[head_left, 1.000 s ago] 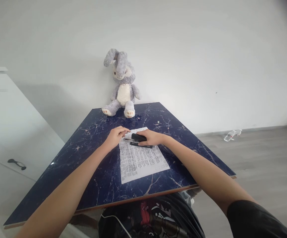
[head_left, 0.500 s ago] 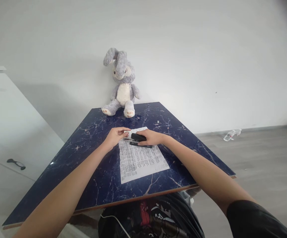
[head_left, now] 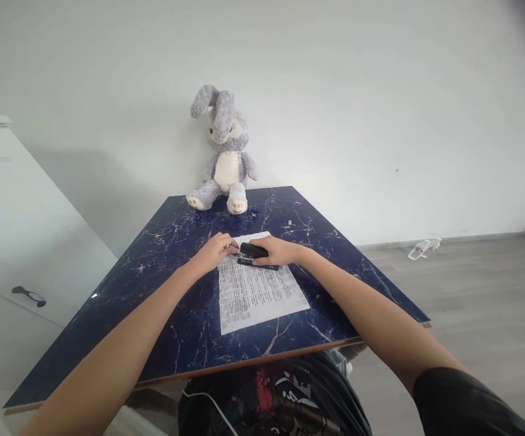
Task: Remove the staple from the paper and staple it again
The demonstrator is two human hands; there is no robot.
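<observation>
A black stapler (head_left: 254,250) lies over the upper part of a printed white sheet (head_left: 262,297), its top arm lifted apart from its base. My right hand (head_left: 277,251) is wrapped round the stapler from the right. At the stapler's left end, my left hand (head_left: 217,249) has its fingers bent together near the metal part between arm and base. Whether those fingers pinch the metal part or something small is too fine to tell. The sheet lies flat on the dark blue marbled table (head_left: 189,339).
A grey plush rabbit (head_left: 227,163) sits at the table's back edge against the wall. A small pale piece (head_left: 290,223) lies to its right. On the left stands a white cabinet (head_left: 26,230). A clear plastic bottle (head_left: 421,249) lies on the floor at right.
My left hand has moved slightly right, closer to the stapler, and its fingers have drawn together. My right hand keeps its hold on the stapler.
</observation>
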